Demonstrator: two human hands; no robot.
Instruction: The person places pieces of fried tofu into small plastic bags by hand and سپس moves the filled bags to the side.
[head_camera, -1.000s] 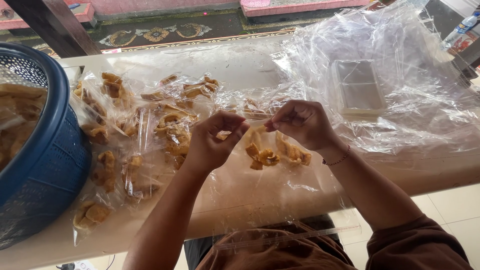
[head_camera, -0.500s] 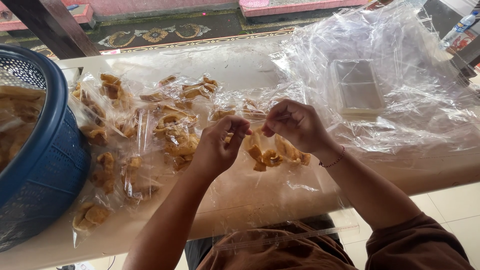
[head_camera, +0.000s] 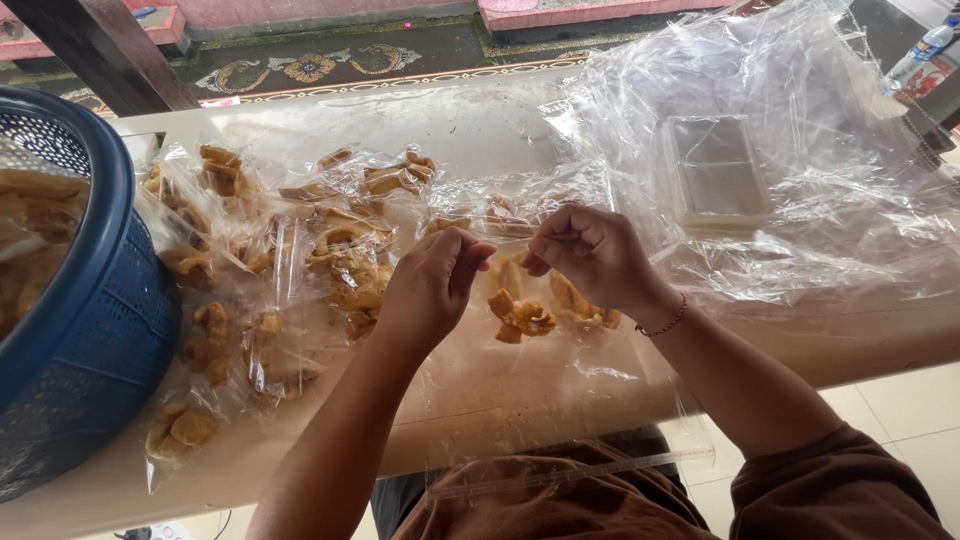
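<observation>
- You hold a small clear bag of fried crackers just above the table, hanging between your two hands near the front edge. Compared with a second ago, its mouth sits tighter and the two hands stand closer together.
- Your left hand has its fingers curled shut, pinching the bag's top edge between thumb and fingertips; a moment ago the hand sat a little higher, and it has since dropped and turned inward.
- Your right hand is likewise closed on the same top edge, thumb pressed against bent fingers, holding almost where it was before.
- Judgement: the closing of the neck appears under way and not finished; the crackers hang low and none has spilled.
- Just left of the bag lies a spread of filled packets, unchanged in position.
- At the far left stands the blue basket with loose crackers, untouched.
- To the right, a heap of clear plastic sheeting covers a flat clear tray; both are as before.
</observation>
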